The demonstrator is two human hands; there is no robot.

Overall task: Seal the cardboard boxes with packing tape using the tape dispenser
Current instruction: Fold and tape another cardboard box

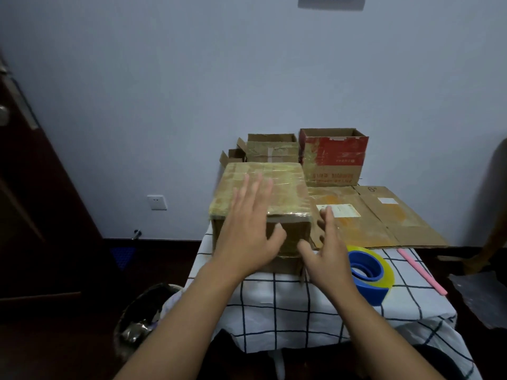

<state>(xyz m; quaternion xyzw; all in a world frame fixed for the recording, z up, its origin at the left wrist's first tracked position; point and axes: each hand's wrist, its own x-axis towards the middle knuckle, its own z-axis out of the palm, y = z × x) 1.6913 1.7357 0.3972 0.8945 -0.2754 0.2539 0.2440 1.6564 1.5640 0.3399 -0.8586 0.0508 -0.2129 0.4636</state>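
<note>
A closed cardboard box (285, 187) with yellowish tape over its top stands on the left half of the table. My left hand (251, 229) lies flat on the box's top and near edge, fingers spread, thumb on the front face. My right hand (327, 250) is open beside the box's right front corner, fingers straight, holding nothing. The blue tape dispenser (370, 274) with its yellowish roll of tape lies on the cloth just right of my right hand.
A checked cloth (288, 305) covers the table. Flattened cardboard (384, 215) lies at the right. An open red-and-brown box (333, 157) and smaller open boxes (271, 149) stand at the back. A pink stick (422, 271) lies far right. A bin (145, 319) stands at the lower left.
</note>
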